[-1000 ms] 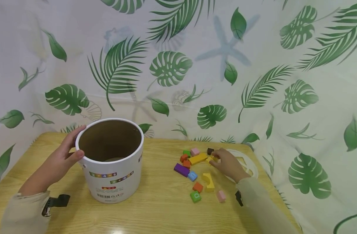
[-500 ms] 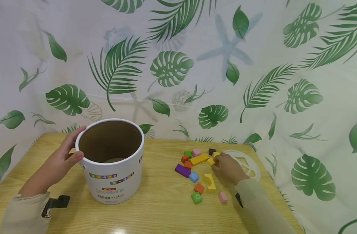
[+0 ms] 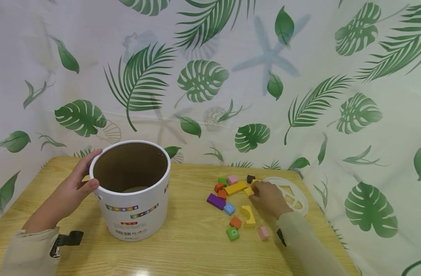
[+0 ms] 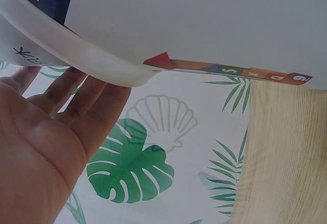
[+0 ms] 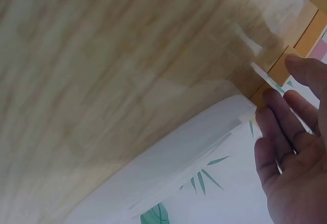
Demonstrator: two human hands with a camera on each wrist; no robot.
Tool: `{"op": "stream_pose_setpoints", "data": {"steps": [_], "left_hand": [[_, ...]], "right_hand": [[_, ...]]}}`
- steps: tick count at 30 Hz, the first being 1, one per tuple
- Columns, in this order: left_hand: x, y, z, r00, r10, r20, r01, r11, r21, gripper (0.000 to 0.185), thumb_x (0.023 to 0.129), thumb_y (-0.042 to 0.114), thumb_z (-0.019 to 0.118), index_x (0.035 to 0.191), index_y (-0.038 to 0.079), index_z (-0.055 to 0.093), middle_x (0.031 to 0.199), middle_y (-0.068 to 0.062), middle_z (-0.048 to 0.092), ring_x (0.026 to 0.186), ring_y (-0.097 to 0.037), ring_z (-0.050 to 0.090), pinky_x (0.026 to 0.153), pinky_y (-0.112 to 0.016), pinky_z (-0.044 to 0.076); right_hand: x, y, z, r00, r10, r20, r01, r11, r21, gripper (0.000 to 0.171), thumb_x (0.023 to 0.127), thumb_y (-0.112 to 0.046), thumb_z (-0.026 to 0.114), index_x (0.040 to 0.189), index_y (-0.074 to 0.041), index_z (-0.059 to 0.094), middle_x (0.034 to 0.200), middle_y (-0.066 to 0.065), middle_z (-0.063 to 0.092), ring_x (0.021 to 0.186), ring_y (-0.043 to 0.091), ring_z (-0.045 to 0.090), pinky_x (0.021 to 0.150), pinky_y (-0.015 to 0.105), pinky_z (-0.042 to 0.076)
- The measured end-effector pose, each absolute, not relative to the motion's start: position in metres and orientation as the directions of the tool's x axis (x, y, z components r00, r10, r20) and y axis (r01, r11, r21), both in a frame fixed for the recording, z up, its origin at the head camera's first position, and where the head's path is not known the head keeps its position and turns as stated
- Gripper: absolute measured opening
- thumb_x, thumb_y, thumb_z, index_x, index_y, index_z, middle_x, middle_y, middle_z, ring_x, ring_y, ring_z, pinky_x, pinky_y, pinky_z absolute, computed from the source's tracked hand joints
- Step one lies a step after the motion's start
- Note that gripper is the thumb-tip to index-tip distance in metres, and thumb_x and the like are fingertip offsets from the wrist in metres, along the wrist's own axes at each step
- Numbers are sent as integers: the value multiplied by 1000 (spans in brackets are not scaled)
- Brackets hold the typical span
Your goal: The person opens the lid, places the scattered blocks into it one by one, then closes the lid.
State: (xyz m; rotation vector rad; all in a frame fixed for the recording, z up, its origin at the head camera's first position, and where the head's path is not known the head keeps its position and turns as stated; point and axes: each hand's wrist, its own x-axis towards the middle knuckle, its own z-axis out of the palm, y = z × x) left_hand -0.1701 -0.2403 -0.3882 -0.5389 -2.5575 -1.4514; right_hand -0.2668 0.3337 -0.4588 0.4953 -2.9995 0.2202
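Now right hand [image 3: 270, 197] pinches yellow block [image 3: 249, 191] at fingertips; left hand [image 3: 69, 190] grips tub [image 3: 134, 214].

Print on the tub and one lettered block

The white tub [image 3: 134, 214] carries coloured label strips on its side; in the head view they are too small to read, but in the left wrist view one strip [image 4: 240, 72] appears upside down with the characters "S", "X", "D" and "6" (or "9") legible. Low on the tub sits a barcode [image 3: 125, 232], its digits unreadable. The green block [image 3: 232, 233] bears a pale letter, seemingly a "D".
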Motion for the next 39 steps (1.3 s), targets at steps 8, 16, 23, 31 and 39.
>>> {"op": "stream_pose_setpoints", "data": {"steps": [8, 16, 23, 31, 39], "left_hand": [[-170, -240, -387, -926, 231, 297, 374, 472, 798, 77, 108, 26, 56, 167, 29, 7, 161, -23, 27, 134, -46, 34, 96, -83, 35], [-170, -239, -383, -923, 240, 302, 382, 463, 800, 77, 108, 25, 57, 167, 26, 7, 160, -24, 26, 137, -50, 33, 96, -84, 33], [-169, -237, -382, -927, 237, 292, 372, 465, 803, 77, 108, 28, 56, 167, 25, 7, 160, -25, 26, 136, -50, 34, 97, -84, 34], [-168, -238, -384, -928, 236, 289, 369, 467, 804, 77, 108, 28, 55, 167, 27, 6, 160, -25, 27, 135, -48, 35, 98, -82, 36], [-167, -237, -385, -929, 230, 289, 366, 465, 806, 77, 108, 30, 55, 167, 26, 6, 160, -25, 27, 135, -49, 35, 99, -81, 36]], "right_hand": [[-264, 334, -454, -929, -354, 107, -367, 915, -168, 15, 88, -12, 77, 95, -7, 65, 77, -2, 55, 74, 18, 47, 74, 40, 42], [-262, 336, -451, -958, -288, 6, -284, 939, -193, 22, 87, -23, 79, 94, -9, 64, 81, -1, 56, 76, 18, 49, 70, 36, 42], [-261, 340, -453, -965, -262, -7, -254, 943, -216, 27, 83, -31, 81, 90, -11, 64, 78, -2, 56, 72, 16, 50, 66, 33, 43], [-258, 337, -440, -970, -243, 19, -239, 935, -262, 27, 86, -31, 77, 97, -9, 66, 87, 1, 61, 76, 18, 51, 70, 35, 45], [-253, 324, -424, -947, -296, 127, -320, 910, -264, 25, 89, -30, 78, 94, -11, 64, 89, 2, 64, 77, 17, 54, 71, 37, 49]]}}
